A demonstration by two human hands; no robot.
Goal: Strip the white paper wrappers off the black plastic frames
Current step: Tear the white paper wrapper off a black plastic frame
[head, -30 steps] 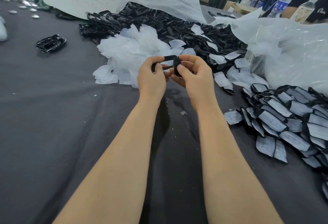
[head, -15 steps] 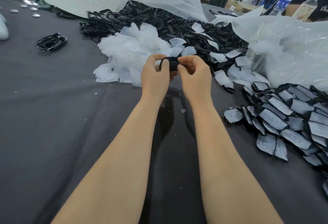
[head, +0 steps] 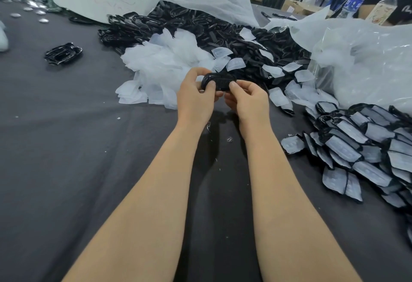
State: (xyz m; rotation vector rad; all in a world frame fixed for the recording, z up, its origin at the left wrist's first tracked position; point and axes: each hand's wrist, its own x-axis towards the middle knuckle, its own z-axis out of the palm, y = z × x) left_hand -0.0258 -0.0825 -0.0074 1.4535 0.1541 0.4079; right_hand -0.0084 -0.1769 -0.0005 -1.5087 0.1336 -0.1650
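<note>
Counter, dark grey cloth: stripped black frames heaped at back, shed white wrappers before them, wrapped frames at right. Room behind — bottles, boxes. Left hand and right hand — fingers curled, jointly gripping one bare black frame above the counter.

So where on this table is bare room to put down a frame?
The widest bare patch of cloth lies left of your left hand, bordered by the white wrappers ahead and the small black bundle far left. Crowded: wrapped frames on the right, loose black frames straight ahead.
</note>
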